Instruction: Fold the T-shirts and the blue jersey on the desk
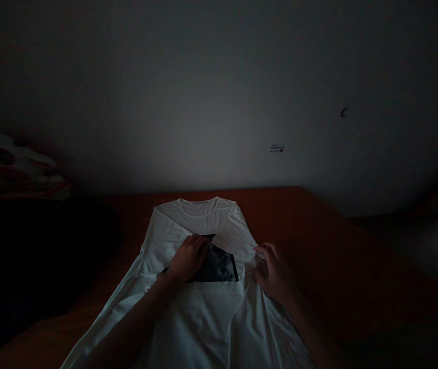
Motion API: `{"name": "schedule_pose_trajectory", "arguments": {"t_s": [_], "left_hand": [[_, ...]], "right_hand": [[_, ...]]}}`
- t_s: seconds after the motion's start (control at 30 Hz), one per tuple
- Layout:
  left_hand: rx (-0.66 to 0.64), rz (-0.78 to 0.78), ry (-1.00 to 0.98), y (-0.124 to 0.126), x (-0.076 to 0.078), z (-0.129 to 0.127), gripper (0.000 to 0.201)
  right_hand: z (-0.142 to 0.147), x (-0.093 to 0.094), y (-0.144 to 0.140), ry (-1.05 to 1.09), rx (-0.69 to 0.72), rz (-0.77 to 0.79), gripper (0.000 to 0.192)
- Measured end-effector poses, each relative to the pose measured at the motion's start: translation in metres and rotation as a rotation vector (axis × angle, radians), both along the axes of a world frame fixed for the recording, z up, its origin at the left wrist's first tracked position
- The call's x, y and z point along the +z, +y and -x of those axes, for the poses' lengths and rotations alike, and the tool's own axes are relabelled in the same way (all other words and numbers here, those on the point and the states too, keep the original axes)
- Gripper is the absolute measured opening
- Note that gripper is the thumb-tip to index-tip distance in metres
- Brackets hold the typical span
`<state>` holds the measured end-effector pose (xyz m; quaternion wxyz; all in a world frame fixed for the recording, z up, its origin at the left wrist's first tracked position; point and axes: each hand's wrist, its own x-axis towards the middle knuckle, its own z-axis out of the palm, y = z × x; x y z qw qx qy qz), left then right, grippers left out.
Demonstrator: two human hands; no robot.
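Observation:
A white shirt [199, 318] lies spread on a reddish-brown wooden surface, its round collar towards the wall. On its chest is a dark rectangular print [219, 266], partly covered by a flap of white cloth on the right. My left hand [188, 258] bears on the print's upper left, its fingers curled on the cloth. At the shirt's right edge my right hand [275, 271] pinches the fabric between thumb and fingers. Wrinkles run down the lower part of the shirt. Dim light hides the finer details of both grips.
Behind the wooden surface [319, 246] rises a plain wall [188, 102] with a small printed label [276, 148] and a dark hook-like mark [344, 112]. A large black shape [42, 246] fills the left side. Patterned cloth [11, 164] is heaped beyond it.

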<state>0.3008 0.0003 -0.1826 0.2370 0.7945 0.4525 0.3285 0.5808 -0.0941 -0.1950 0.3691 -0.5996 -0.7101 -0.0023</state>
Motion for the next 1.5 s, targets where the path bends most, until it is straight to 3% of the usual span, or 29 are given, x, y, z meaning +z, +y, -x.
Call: {"name": "schedule_pose_trajectory", "arguments": {"t_s": [0.1, 0.27, 0.53, 0.73, 0.83, 0.9, 1.03, 1.27, 1.37, 1.5], "left_hand": [[-0.032, -0.156, 0.26, -0.005, 0.002, -0.004, 0.033], [-0.18, -0.194, 0.398, -0.012, 0.005, -0.006, 0.035], [-0.215, -0.126, 0.247, -0.003, -0.012, -0.004, 0.041], [-0.151, -0.122, 0.097, -0.002, -0.013, -0.005, 0.041], [-0.104, -0.135, 0.146, -0.003, -0.01, -0.006, 0.04], [-0.086, -0.143, 0.196, -0.004, -0.009, -0.006, 0.039], [-0.069, -0.158, 0.26, -0.005, -0.01, -0.007, 0.037], [-0.075, -0.124, 0.188, -0.003, -0.011, -0.005, 0.037], [-0.081, -0.141, 0.132, -0.002, -0.011, -0.004, 0.035], [-0.048, -0.167, 0.072, -0.001, -0.008, -0.005, 0.031]], "right_hand": [[0.0, -0.001, 0.001, 0.008, -0.1, 0.011, 0.023], [-0.001, -0.005, 0.002, 0.054, -0.122, 0.038, 0.036], [-0.005, -0.002, 0.005, 0.365, -0.071, 0.175, 0.034], [-0.011, 0.008, -0.005, 0.6, -0.028, 0.304, 0.044], [-0.011, 0.011, -0.009, 0.566, -0.064, 0.336, 0.067], [-0.009, 0.012, -0.01, 0.539, -0.105, 0.306, 0.07], [-0.007, 0.008, -0.004, 0.432, -0.162, 0.181, 0.055], [-0.009, -0.003, 0.004, 0.045, 0.005, 0.064, 0.027], [-0.01, -0.007, 0.004, -0.009, -0.006, 0.049, 0.016], [-0.009, -0.006, 0.002, -0.004, 0.009, 0.001, 0.016]]}}
